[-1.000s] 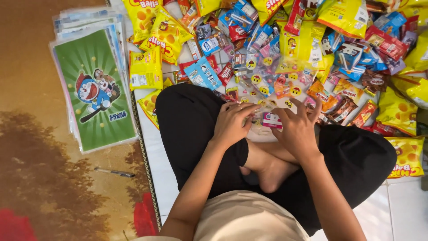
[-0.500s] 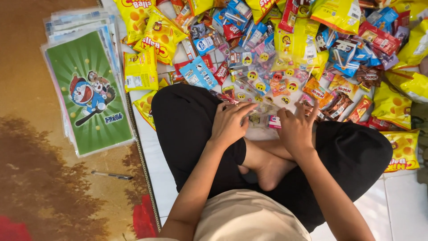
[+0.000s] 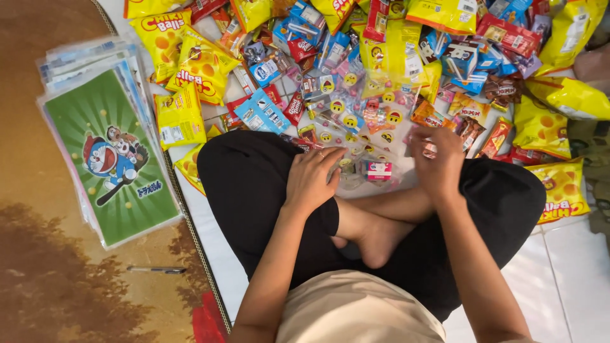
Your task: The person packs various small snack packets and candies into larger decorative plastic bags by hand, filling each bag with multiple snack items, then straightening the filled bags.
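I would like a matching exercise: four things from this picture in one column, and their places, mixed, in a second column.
Things:
1. green cartoon bag
2. pen
3. small pink packet
4. left hand

Places:
A. on the black-trousered knee
B. on the brown carpet, near the bottom
C. between the two hands
D. top of the flat stack at left

Pairs: 1-D, 2-B, 3-C, 4-A

We sit cross-legged on a home floor: white tiles [image 3: 572, 267], a patterned rug [image 3: 63, 279], heaps of snack packets [image 3: 406, 57] and a stack of cartoon gift bags [image 3: 108, 159] spread around us.
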